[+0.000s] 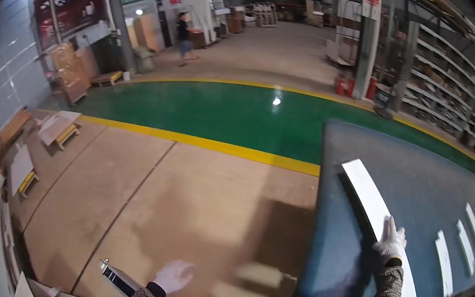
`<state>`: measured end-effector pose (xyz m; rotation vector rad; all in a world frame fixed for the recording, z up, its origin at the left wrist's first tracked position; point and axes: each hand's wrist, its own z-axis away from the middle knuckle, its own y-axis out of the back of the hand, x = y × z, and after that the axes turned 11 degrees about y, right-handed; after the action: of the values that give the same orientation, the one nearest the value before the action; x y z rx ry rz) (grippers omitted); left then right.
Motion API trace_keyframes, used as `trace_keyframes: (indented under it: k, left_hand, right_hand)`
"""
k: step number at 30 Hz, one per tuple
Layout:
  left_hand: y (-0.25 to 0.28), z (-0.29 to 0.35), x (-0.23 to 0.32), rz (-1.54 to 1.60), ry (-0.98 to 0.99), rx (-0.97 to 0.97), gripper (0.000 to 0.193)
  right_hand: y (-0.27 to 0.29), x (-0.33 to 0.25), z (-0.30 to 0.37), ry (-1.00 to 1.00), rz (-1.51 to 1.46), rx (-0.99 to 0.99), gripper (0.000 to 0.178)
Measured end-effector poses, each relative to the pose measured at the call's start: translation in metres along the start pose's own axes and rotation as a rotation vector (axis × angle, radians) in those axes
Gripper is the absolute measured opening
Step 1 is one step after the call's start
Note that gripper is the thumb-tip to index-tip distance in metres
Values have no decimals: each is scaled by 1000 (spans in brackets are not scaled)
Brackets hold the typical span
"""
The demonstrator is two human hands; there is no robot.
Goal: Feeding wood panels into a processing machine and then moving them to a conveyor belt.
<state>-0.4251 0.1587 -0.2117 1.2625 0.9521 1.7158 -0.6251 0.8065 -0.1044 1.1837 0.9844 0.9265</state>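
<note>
Closest to you, down at the lower edge, your left hand [173, 275] in its white glove hangs with fingers spread and loose, gripping nothing. It sits just above a thin, pale panel [127, 285] with a dark, shiny edge that slants across the bottom of the view. Whether the hand touches that panel, you cannot tell.

Over on the right, your right hand [392, 238], also gloved in white with a checked sleeve behind it, lies flat with fingers extended on a long white board [369, 198]. No clench there, just a palm pressing down. That board is smooth, narrow and straight-edged, lying diagonally on the dark blue worktable [333, 247]. Four more white strips [467, 244] lie well apart from it, further right on the same matte surface.

Left of the table runs bare beige concrete floor [181, 201], then a yellow line [202, 142] and a glossy green lane [224, 113]. Flat boards on small pallets [28, 171] line the left wall. Far off, a person [184, 37] walks near stacked sheets, and metal racking [447, 81] fills the right side.
</note>
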Motion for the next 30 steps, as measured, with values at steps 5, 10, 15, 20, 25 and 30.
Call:
trace_keyframes:
  k: [5,10,15,20,25,30]
  left_hand:
    - [-5,31,4,-133,6,-106,49]
    - [-20,30,19,-117,-50,-202,51]
    - [-18,28,25,-126,-164,-274,52]
    - [-28,25,36,45,-520,-567,52]
    - [3,66,71,269,-786,-1011,73]
    - [-22,79,54,48,-1271,-732,100]
  right_hand:
    - [-55,68,-53,55,-2,-111,120]
    - [-45,73,-46,42,91,-115,108]
    - [-59,23,19,262,154,-74,101]
    - [-28,-44,149,441,44,20,98]
    - [-21,-103,322,358,-73,358,86]
    - [-75,-149,545,-44,-108,510,85]
